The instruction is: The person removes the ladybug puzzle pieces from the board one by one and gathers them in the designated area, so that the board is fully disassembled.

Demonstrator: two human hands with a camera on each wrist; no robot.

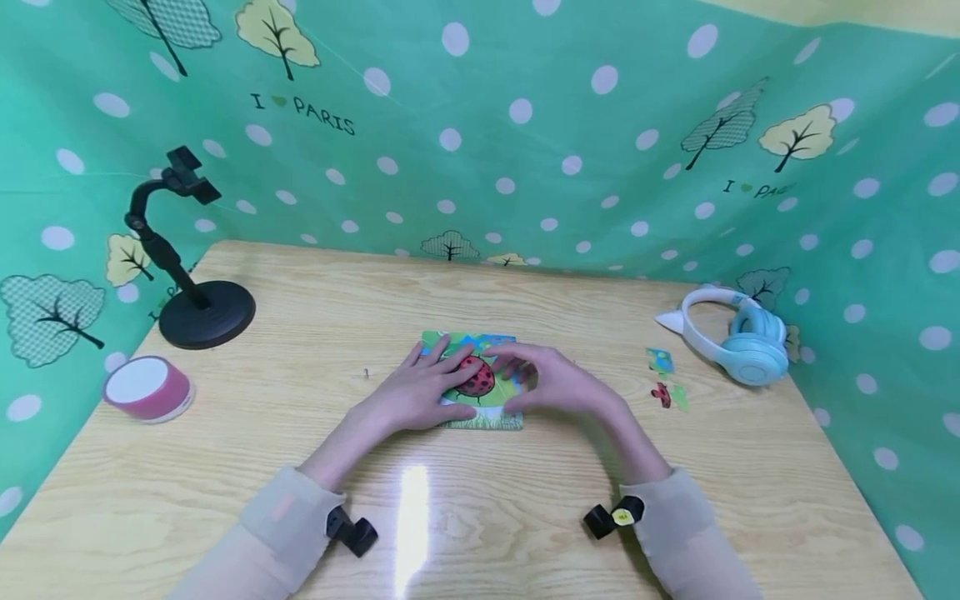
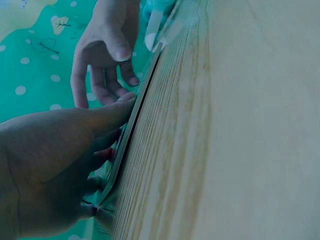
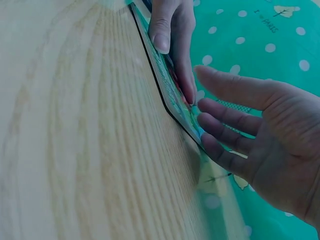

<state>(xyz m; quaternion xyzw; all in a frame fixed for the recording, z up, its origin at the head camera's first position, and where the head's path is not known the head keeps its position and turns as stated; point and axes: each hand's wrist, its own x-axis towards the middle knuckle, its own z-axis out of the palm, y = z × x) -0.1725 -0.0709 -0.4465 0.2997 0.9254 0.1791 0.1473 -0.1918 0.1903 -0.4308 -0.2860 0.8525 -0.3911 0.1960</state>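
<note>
A flat picture board (image 1: 495,422) with a red ladybug (image 1: 482,381) on green and blue, and a strip of grass along its near edge, lies in the middle of the table. My left hand (image 1: 420,393) rests on its left part with the fingers spread out and straight. Over the right edge hovers my right hand (image 1: 562,383), its fingers softly bent and the thumb apart from them. Nothing shows between those fingers in the right wrist view. Part of the board is hidden beneath the hands. To the right lie a blue-green puzzle piece (image 1: 661,361), a red one (image 1: 662,395) and a light green one (image 1: 680,397).
Light blue headphones (image 1: 753,358) with a white cat-ear band lie at the right back. A black phone stand (image 1: 207,315) and a pink-and-white round container (image 1: 150,390) stand at the left. Green dotted cloth (image 1: 510,167) hangs behind the wooden table (image 1: 487,517).
</note>
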